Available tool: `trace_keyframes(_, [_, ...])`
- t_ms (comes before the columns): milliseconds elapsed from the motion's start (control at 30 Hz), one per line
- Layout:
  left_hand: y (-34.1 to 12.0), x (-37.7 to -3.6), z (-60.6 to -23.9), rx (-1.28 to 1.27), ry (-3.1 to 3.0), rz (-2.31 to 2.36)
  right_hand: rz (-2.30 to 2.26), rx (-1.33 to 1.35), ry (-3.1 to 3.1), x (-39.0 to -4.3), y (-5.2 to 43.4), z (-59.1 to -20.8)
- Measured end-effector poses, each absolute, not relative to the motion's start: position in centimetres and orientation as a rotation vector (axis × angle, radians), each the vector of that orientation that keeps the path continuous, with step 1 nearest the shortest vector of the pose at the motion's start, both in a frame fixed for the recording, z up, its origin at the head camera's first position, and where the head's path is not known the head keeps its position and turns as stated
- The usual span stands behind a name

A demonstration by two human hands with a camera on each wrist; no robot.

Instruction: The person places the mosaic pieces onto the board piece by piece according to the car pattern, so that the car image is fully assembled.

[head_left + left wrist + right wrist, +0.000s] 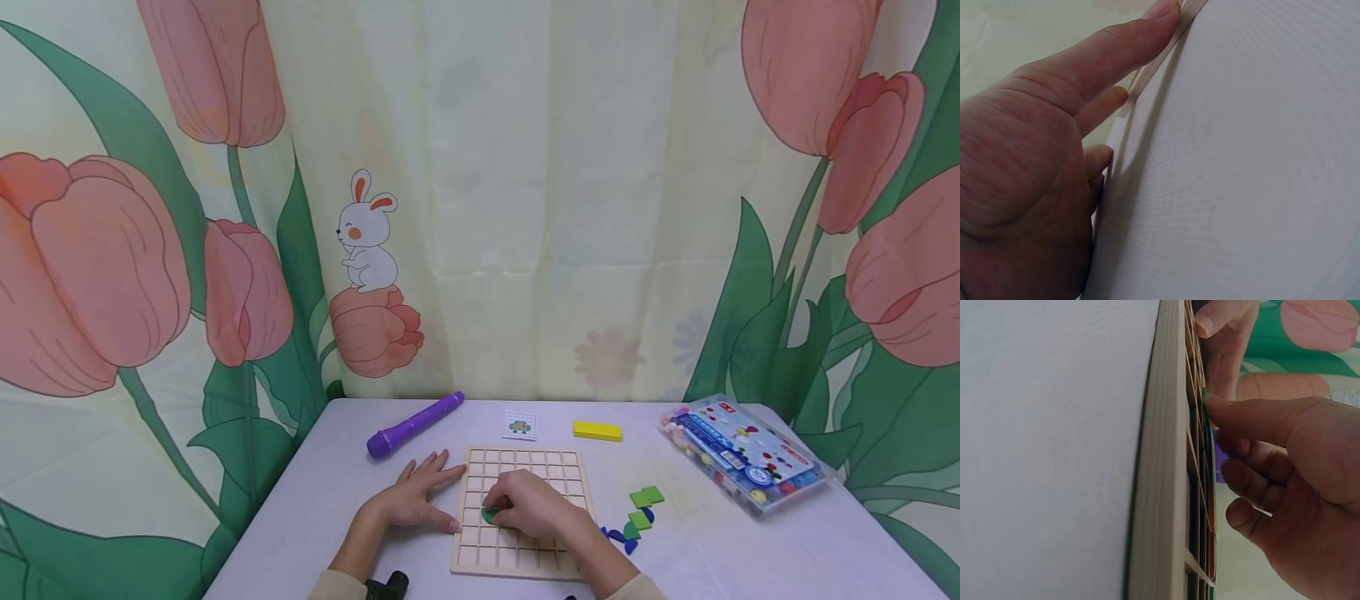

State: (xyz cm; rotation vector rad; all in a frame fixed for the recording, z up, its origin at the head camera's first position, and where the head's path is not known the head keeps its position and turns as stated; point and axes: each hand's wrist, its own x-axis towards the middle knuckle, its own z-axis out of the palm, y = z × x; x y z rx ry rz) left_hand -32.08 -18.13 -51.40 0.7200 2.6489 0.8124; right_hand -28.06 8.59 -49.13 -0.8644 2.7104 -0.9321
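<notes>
The right hand [534, 502] rests on the middle of the wooden grid board [525, 460], fingers curled downward, with the fingertips pressing a green piece [489, 516] into a cell in the left half of the board. In the right wrist view the index fingertip [1216, 406] touches the top of the grid ribs; whether the thumb also grips the piece cannot be determined. The left hand [417, 497] lies flat on the surface [337, 500] just beside the left edge of the board, fingers straight and spread, holding nothing. In the left wrist view the index fingertip [1163, 12] touches the edge of the board [1154, 59]. The board lies flat near the front centre of the surface, and most of its cells show bare wood. Just to the right of the board lies a loose group of flat pieces: green square pieces [646, 498] further back and dark blue pieces [622, 538] closer to the front edge. Behind the board, a small pattern card [520, 425] lies flat, printed with a grid and a small figure. A yellow block [597, 431] lies to the right of the card, well apart from the board. A purple marker-shaped tool [415, 424] lies at an angle at the rear left. A clear plastic box with a printed lid [742, 454] sits at the far right, holding small coloured parts. A tulip-printed curtain with a rabbit figure [367, 233] hangs behind the surface.
</notes>
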Motion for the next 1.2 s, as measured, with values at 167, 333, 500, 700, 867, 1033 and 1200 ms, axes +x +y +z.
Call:
trace_keyframes(167, [-18.1, -32.1, -51.4, 0.717, 2.643, 0.825, -0.978, -0.861, 2.708, -28.2, 9.2, -49.0])
trace_keyframes(333, [-18.1, -32.0, -51.4, 0.706, 2.641, 0.822, -1.037, -0.848, 2.746, -28.3, 10.3, -48.6])
trace_keyframes(500, [-18.0, -32.1, -51.4, 0.706, 2.645, 0.820, -1.096, -0.833, 2.757, -28.3, 11.8, -48.0])
trace_keyframes(700, [-18.0, -32.1, -51.5, 0.697, 2.647, 0.823, -1.146, -0.772, 2.754, -28.3, 14.1, -47.7])
trace_keyframes(867, [-18.1, -32.3, -51.6, 0.698, 2.648, 0.818, -1.142, -0.725, 2.776, -28.1, 16.3, -47.7])
trace_keyframes(1033, [-18.1, -32.4, -51.8, 0.695, 2.648, 0.821, -1.121, -0.675, 2.791, -28.0, 18.5, -47.5])
trace_keyframes(1200, [-18.1, -32.3, -51.7, 0.699, 2.650, 0.819, -1.116, -0.628, 2.801, -28.0, 20.4, -47.0])
